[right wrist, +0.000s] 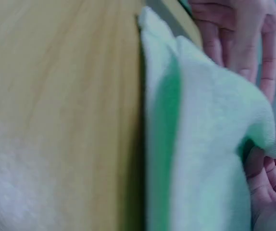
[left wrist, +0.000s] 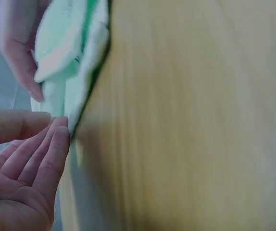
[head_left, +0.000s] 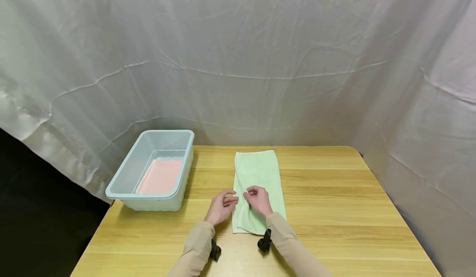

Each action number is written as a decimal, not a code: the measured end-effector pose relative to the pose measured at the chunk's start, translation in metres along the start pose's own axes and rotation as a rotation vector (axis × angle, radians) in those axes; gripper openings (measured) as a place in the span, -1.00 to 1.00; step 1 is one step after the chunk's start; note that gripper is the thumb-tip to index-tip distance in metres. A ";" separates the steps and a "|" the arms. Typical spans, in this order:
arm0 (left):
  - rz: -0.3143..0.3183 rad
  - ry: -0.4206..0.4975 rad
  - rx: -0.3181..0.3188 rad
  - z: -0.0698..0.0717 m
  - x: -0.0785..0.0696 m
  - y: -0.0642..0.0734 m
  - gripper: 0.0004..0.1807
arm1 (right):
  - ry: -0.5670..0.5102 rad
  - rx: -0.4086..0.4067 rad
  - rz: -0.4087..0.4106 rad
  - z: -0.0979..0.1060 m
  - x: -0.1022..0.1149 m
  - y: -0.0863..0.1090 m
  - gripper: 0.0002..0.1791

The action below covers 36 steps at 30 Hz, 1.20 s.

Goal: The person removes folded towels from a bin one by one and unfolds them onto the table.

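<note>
A pale green towel (head_left: 260,167), folded into a long rectangle, lies on the table. My right hand (head_left: 260,202) is over its near half and pinches the edge of the top layer between thumb and fingers, lifting it into a fold. In the right wrist view the raised towel layer (right wrist: 215,110) bends up toward those fingers. At the towel's left edge is my left hand (head_left: 222,207), its fingers extended and fairly straight. In the left wrist view the left fingertips (left wrist: 61,126) come right up to the towel's edge, with the thumb close by.
A light blue plastic tub (head_left: 150,202) stands at the table's left side, with a folded pink cloth (head_left: 161,175) on its bottom. The wooden table (head_left: 334,206) extends to the right of the towel. Grey curtains (head_left: 260,70) hang behind and at the sides.
</note>
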State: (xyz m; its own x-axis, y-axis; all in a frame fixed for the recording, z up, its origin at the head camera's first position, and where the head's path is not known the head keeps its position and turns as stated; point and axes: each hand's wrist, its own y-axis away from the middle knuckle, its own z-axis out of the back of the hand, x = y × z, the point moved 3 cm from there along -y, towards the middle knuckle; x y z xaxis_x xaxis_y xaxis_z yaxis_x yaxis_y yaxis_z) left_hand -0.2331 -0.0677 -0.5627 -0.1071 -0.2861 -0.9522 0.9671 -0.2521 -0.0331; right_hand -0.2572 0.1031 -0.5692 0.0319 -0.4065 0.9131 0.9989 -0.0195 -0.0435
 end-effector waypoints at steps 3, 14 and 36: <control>-0.018 -0.075 0.022 -0.002 -0.001 0.000 -0.64 | -0.005 0.000 -0.027 0.005 0.001 0.000 -0.81; 0.032 -0.135 0.049 -0.004 -0.004 0.001 -0.62 | -0.262 -0.053 -0.170 0.057 -0.008 0.001 -0.75; 0.057 -0.150 0.033 0.000 -0.003 0.000 -0.61 | 0.081 -0.313 -0.397 0.218 -0.093 0.039 -0.58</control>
State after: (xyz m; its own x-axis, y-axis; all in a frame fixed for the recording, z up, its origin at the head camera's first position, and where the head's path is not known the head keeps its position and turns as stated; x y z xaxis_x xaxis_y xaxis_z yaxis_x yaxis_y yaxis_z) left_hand -0.2331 -0.0664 -0.5597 -0.0882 -0.4353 -0.8960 0.9648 -0.2612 0.0319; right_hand -0.2136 0.3394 -0.5679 -0.3633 -0.3814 0.8500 0.8745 -0.4542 0.1700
